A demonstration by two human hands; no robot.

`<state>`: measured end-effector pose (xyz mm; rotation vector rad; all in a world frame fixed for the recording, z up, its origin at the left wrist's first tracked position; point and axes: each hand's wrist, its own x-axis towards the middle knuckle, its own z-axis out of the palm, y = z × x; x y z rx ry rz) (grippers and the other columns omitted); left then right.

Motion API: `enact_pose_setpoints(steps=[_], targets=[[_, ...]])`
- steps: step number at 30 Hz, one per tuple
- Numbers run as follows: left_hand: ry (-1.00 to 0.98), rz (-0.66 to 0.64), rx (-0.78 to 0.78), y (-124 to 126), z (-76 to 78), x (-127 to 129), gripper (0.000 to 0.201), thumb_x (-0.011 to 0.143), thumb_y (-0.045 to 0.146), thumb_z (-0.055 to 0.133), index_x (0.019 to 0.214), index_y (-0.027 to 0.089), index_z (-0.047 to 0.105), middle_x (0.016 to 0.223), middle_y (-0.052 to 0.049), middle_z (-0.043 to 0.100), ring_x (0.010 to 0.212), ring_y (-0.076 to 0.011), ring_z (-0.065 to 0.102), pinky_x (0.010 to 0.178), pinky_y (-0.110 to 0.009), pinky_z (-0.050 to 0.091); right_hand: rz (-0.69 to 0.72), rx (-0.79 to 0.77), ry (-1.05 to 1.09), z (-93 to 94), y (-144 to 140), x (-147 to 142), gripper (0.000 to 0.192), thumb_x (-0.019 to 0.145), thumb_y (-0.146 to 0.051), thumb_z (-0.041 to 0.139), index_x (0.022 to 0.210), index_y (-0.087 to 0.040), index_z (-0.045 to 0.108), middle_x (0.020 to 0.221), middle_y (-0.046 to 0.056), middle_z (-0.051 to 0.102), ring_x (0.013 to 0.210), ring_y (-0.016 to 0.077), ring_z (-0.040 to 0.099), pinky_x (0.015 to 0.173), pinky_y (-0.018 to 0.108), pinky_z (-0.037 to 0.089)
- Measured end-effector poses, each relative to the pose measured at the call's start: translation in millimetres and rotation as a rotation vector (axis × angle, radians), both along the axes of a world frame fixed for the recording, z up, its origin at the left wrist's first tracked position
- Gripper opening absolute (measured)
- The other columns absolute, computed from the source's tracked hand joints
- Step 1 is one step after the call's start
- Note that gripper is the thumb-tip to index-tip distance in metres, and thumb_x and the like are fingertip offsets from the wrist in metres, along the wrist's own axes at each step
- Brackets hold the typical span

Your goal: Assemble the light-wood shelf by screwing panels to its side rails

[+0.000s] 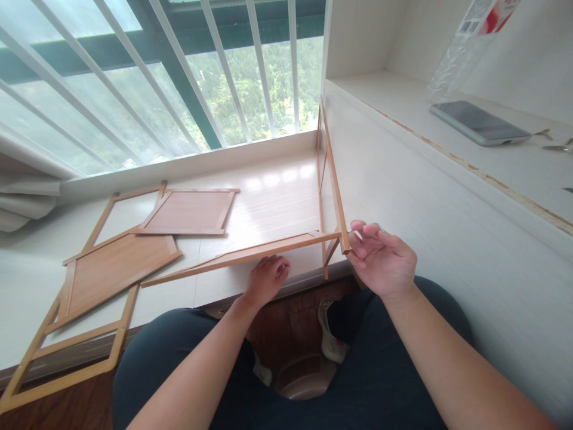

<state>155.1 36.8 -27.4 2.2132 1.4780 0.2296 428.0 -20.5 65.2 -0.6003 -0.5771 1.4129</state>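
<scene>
Between the fingertips of my right hand point(385, 263) is a thin bent metal hex key point(378, 226), its end against the outer side of an upright wooden side frame point(336, 185). That frame stands by the white cabinet side. A wooden shelf panel point(250, 249) meets it near its lower end and stretches left, its far end low over the ledge. My left hand point(267, 279) is closed just below the panel's near edge. Its fingers are curled, and what they hold, if anything, is hidden.
Two loose wooden panels point(192, 212) point(111, 269) lie left on the white window ledge point(277, 179), over another wooden frame point(119, 340) jutting past its edge. Right, a phone point(481, 122), a clear plastic bottle point(461, 60) and keys point(559, 147) occupy the cabinet shelf. White bars point(228, 71) cross the window.
</scene>
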Motion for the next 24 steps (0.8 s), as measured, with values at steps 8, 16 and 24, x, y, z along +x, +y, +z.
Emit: enact_pose_setpoints(steps=[8,16,24], targets=[[0.000,0.000,0.009,0.2,-1.7,-0.9,0.018,0.102,0.029,0.057,0.103,0.024,0.074,0.096,-0.004,0.074,0.100,-0.0222,0.066,0.087,-0.034,0.046,-0.003,0.002,0.010,-1.1,0.0,0.1,0.017,0.082,-0.028,0.071,0.085,-0.027,0.088,0.104,0.003,0.079,0.062,0.0101,0.049,0.045,0.021,0.041],[-0.003,0.000,0.007,0.2,-1.8,-1.4,0.017,0.102,0.029,0.058,0.102,0.024,0.074,0.094,-0.003,0.073,0.100,-0.0224,0.065,0.086,-0.033,0.045,-0.009,-0.011,0.027,0.3,-0.3,-0.9,0.018,0.084,-0.028,0.071,0.085,-0.026,0.088,0.103,0.002,0.080,0.061,0.0094,0.049,0.045,0.020,0.042],[-0.003,-0.002,0.010,0.4,-2.9,-1.8,0.017,0.102,0.029,0.058,0.102,0.024,0.074,0.095,-0.003,0.074,0.100,-0.0221,0.066,0.086,-0.033,0.045,-0.008,-0.008,0.046,0.7,-0.4,-1.6,0.016,0.083,-0.028,0.073,0.085,-0.024,0.088,0.101,0.003,0.079,0.060,0.0090,0.050,0.045,0.020,0.043]])
